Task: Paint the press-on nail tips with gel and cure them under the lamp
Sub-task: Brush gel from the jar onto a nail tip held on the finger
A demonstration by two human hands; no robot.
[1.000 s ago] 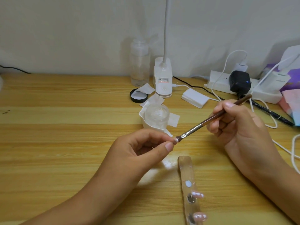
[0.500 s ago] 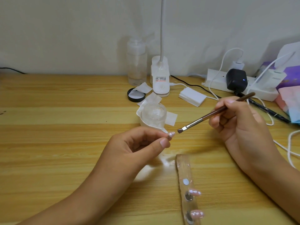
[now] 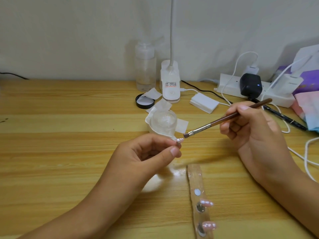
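Observation:
My left hand (image 3: pixel 146 154) pinches a small pink nail tip (image 3: pixel 179 140) between thumb and fingers, held above the wooden table (image 3: pixel 69 152). My right hand (image 3: pixel 253 130) grips a brown-handled gel brush (image 3: pixel 224 119); its bristle end sits just up and right of the nail tip, a small gap apart. An open clear gel jar (image 3: pixel 163 122) stands on white wipes behind the left hand. A clear holder strip (image 3: pixel 196 178) lies at the front with two pink nail tips (image 3: pixel 207 203) stuck on it. The white gooseneck lamp (image 3: pixel 170 83) stands at the back.
A clear bottle (image 3: pixel 145 69) and a black jar lid (image 3: pixel 144 101) sit by the lamp base. A white pad stack (image 3: pixel 203 102), a power strip (image 3: pixel 229 87) with chargers and white cables, a black pen (image 3: pixel 284 118) and coloured packets (image 3: pixel 307 109) crowd the right side.
The brush tip has lifted off the nail tip and drawn slightly up and right. My left hand holds the nail tip in much the same place.

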